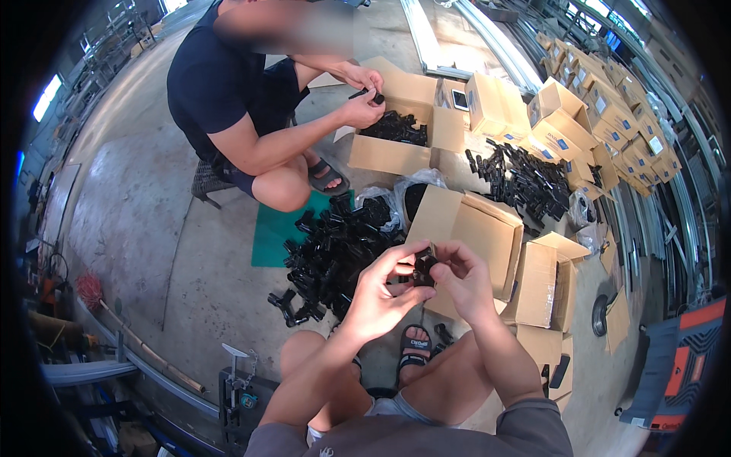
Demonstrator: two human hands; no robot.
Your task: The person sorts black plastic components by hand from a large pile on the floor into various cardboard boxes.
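In front of my knees, my left hand (383, 295) and my right hand (466, 280) are closed on one small black part (425, 263) between their fingertips. It looks like a moulded fitting; my fingers cover much of it. Beyond my left hand lies a heap of similar black branched parts (327, 255), partly on a green mat (268, 240). A loose black part (283, 303) sits at the heap's near edge. Just past my right hand is an open cardboard box (483, 255) with its flaps raised.
Across the heap sits a person (228, 129) holding a black part over a carton (392, 158) of black pieces. More black parts (525, 179) are spread at the right, near stacked cartons (609, 114). A grey and orange case (678, 373) stands far right; a long wooden handle (152, 349) lies left.
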